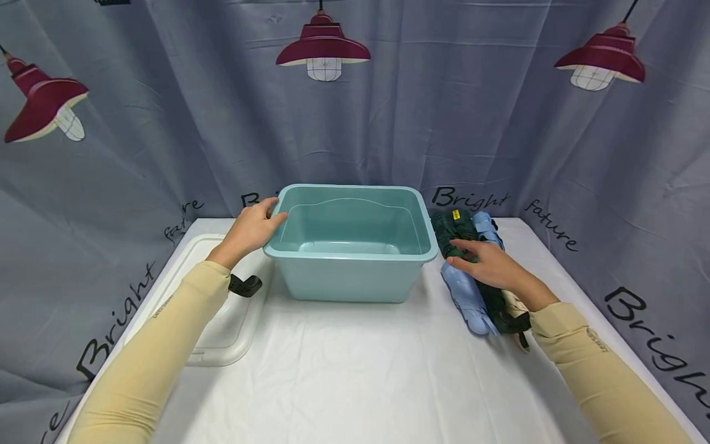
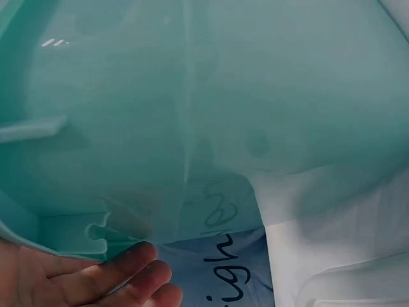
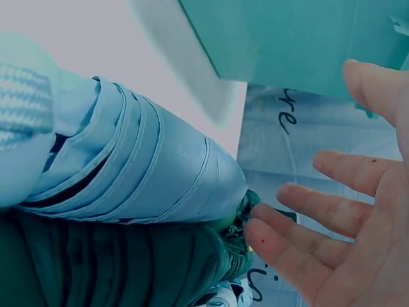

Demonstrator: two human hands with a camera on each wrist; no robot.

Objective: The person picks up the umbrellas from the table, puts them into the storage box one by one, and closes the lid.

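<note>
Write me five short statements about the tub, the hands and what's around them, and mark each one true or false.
1. The left hand holds the rim of the pale teal rectangular plastic tub. True.
2. The rolled light-blue fabric and rolled dark-green fabric lie inside the tub. False: they lie on the white cloth-covered table, to its right.
3. The flat white rectangular plastic lid lies to the left of the tub. True.
4. The right hand grips the light-blue fabric. False: its fingers are extended and wrapped around nothing.
5. The grey-blue fabric curtain is plain. False: it carries lettering and dark-red lamp pictures.
</note>
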